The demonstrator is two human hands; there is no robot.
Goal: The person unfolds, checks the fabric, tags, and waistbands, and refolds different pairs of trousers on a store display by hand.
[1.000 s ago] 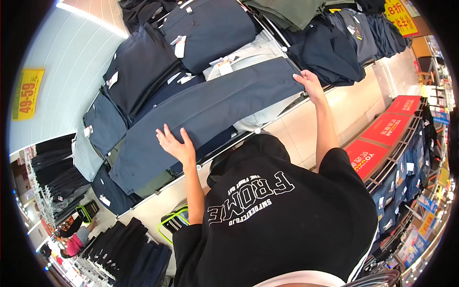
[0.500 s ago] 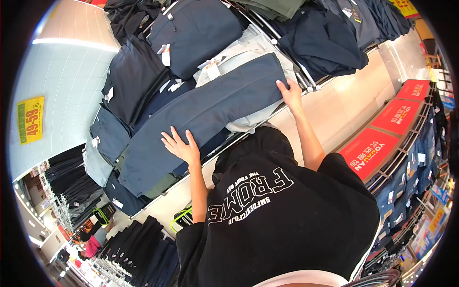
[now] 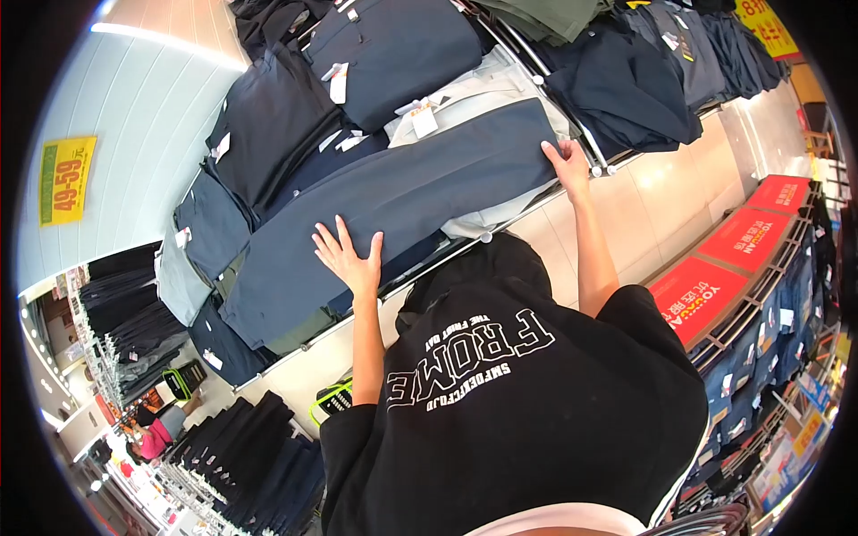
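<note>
Two bare hands work at one long, dark blue-grey, folded pair of fabric trousers (image 3: 429, 183). Change over the last half second: slight. The fingers of the left grip (image 3: 356, 265) have fanned a little wider; the trousers keep nearly the same lie. This suggests contact is being adjusted, with no lifting under way.

Position of the trousers: stretched out at a slant over other stacked garments, with few creases on the upper face. All places below are relative to them.

Left grip: over the near long edge, around mid-length, palm down, fingers extended and spread, enclosing nothing. It appears to rest on the cloth.

Right grip (image 3: 575, 176): at the right-hand end, thumb against the end edge, fingers just beyond it. Whether the cloth is pinched cannot be told, since the undersides of the fingers are hidden.

Adjacent items: a pale grey fabric garment (image 3: 487, 94) with a white paper tag (image 3: 423, 119) lies along the far edge, near the right-hand end. A white-knobbed metal rail (image 3: 486, 238) runs just beside the near edge.
</note>
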